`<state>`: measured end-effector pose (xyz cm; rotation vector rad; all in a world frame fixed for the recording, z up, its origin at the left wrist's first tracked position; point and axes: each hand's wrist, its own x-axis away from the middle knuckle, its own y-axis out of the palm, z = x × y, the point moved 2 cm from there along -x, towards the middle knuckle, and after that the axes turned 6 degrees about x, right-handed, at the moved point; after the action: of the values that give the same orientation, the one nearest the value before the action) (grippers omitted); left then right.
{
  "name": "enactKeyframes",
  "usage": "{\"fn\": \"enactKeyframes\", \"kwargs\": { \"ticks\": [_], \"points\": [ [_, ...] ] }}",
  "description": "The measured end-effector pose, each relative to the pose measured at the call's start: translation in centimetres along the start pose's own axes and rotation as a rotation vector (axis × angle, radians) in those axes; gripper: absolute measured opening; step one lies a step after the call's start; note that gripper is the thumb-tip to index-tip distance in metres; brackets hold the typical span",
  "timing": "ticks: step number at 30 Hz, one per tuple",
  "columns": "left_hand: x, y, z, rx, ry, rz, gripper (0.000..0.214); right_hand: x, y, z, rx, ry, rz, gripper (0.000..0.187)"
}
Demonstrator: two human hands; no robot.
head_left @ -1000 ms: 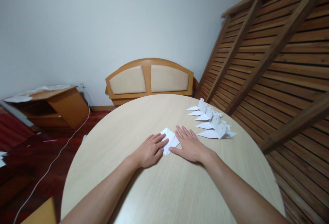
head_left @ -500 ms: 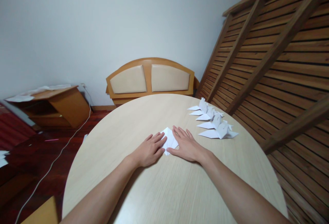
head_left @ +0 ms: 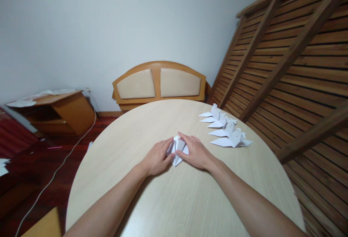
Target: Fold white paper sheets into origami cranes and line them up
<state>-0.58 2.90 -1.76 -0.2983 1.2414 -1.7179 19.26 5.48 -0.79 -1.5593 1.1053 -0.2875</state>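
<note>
A small piece of folded white paper (head_left: 176, 159) lies on the round pale wooden table (head_left: 152, 200), its near end coming to a point. My left hand (head_left: 158, 158) grips its left side, thumb on top and fingers along the far left edge. On the other side, my right hand (head_left: 196, 152) has its thumb on the paper near the middle crease and its fingers at the upper right edge. Both hands cover parts of the paper. Several finished white paper birds (head_left: 231, 139) stand in a row to the right of my right hand.
A wooden headboard (head_left: 159, 101) with cream panels stands against the wall behind the table. Slatted wooden panels (head_left: 285, 66) lean at the right. On the left are a low cabinet (head_left: 73, 115) with papers on top and a white cable (head_left: 63, 162) across the dark floor.
My hands have drawn in from lying flat with fingers spread to gripping the paper's sides. The paper's flaps now look lifted and its near point sits slightly closer to me.
</note>
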Motion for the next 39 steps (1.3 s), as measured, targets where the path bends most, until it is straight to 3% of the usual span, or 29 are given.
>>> {"fn": "enactKeyframes", "kwargs": {
  "ticks": [9,19,23,27,31,39],
  "points": [
    [-0.2,0.0,0.2,0.095,-0.077,0.071,0.063,-0.2,-0.5,-0.2,-0.068,0.002,-0.015,0.038],
    [0.1,-0.2,-0.3,0.147,-0.083,0.045,0.064,0.2,-1.2,0.3,-0.116,-0.06,-0.119,0.042],
    [0.0,-0.6,0.0,0.137,-0.067,0.066,0.054,0.2,-1.3,0.3,-0.089,-0.076,-0.124,0.042],
    [-0.2,-1.1,0.4,0.117,-0.07,0.075,0.035,0.1,-1.4,0.3,-0.096,-0.086,-0.112,0.023],
    [-0.3,-1.6,0.6,0.086,-0.107,0.084,0.02,0.1,-1.7,0.3,-0.108,-0.069,-0.102,0.017],
    [-0.3,-1.7,0.2,0.054,-0.257,0.157,0.013,0.1,-2.1,0.7,-0.135,0.055,-0.092,0.012]
  ]
}}
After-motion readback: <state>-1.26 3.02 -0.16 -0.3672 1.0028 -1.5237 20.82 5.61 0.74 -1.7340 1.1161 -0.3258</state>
